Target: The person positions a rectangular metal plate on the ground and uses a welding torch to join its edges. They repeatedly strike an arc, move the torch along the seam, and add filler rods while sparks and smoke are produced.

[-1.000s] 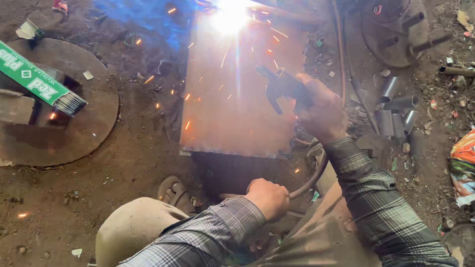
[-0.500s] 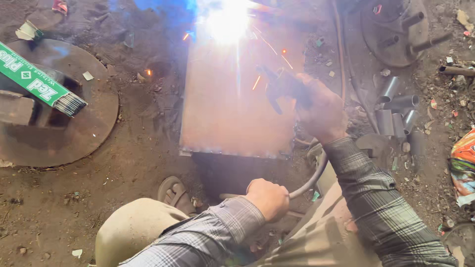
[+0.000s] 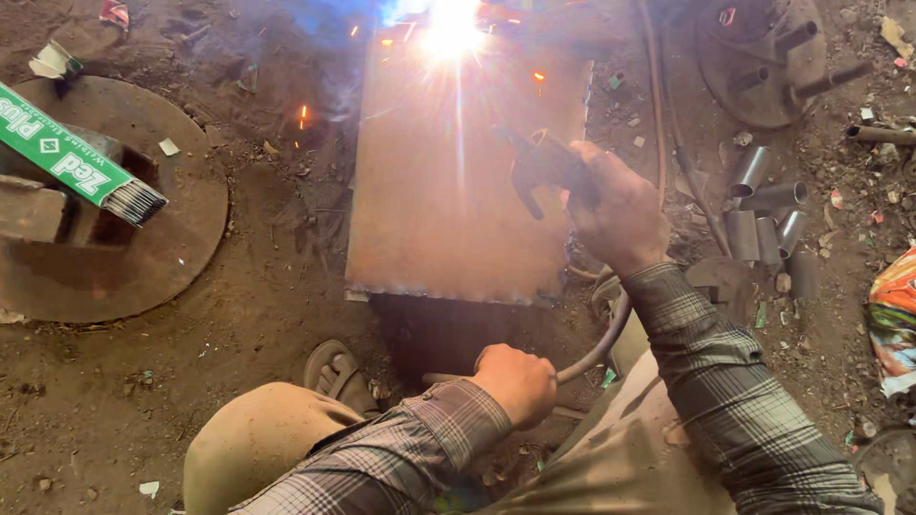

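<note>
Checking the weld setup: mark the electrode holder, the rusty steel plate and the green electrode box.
electrode holder (image 3: 546,164), head view, dark body beside the right hand.
rusty steel plate (image 3: 439,205), head view, bare middle.
green electrode box (image 3: 59,151), head view, top face.

Head view, steeply downward, close overhead

I see a long green electrode box (image 3: 62,153) with white lettering at far left, open-ended, grey rod tips showing. A crumpled orange-and-white printed wrapper (image 3: 892,319) lies at right edge.
</note>
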A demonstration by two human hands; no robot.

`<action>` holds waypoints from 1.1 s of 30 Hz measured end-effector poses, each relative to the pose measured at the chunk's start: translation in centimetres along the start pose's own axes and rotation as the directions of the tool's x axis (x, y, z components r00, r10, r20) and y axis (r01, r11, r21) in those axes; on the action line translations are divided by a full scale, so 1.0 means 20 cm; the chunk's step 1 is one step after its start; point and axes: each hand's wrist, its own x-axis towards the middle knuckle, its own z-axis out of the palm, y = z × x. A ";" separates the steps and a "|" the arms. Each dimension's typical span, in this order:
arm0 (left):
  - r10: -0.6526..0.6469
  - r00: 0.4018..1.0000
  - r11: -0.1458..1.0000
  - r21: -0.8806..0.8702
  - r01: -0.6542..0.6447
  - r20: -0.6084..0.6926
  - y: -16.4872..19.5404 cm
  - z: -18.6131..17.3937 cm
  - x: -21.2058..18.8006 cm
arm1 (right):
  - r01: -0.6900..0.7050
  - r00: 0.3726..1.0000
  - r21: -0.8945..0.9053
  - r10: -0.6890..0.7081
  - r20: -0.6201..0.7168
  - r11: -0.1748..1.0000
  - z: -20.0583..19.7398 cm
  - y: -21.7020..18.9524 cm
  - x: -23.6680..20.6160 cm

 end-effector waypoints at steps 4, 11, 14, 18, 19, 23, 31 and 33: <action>-0.011 1.000 1.000 -0.016 0.011 0.004 -0.01 0.01 0.00 | -0.040 0.999 0.001 0.040 -0.033 0.999 0.00 -0.02 -0.01; -0.024 0.998 0.999 0.025 0.022 0.056 0.00 0.00 0.02 | -0.037 0.999 0.005 0.037 -0.008 0.999 -0.01 -0.02 0.00; -0.006 0.999 1.000 0.015 0.006 0.033 0.00 0.00 0.01 | -0.075 0.997 0.018 0.074 0.008 0.997 -0.02 -0.03 0.00; -0.014 1.000 1.000 -0.014 0.014 0.009 -0.01 0.00 -0.01 | -0.060 0.998 0.013 0.059 0.019 0.998 -0.02 -0.02 0.00; -0.011 1.000 1.000 -0.005 0.011 0.011 -0.01 0.00 -0.01 | -0.070 0.997 -0.003 0.070 0.016 0.998 -0.01 -0.01 0.00; -0.014 1.000 1.000 -0.006 0.015 0.017 -0.01 0.00 0.00 | -0.053 0.999 -0.032 0.052 -0.009 0.998 0.00 -0.01 0.00; 0.011 1.000 1.000 0.011 -0.011 -0.008 -0.01 0.02 0.01 | -0.047 0.999 0.005 0.047 -0.010 0.999 0.01 0.00 0.00; 0.003 1.000 1.000 0.014 -0.003 0.009 -0.01 0.02 0.01 | 0.007 0.999 0.014 -0.007 -0.043 1.000 0.02 0.02 0.00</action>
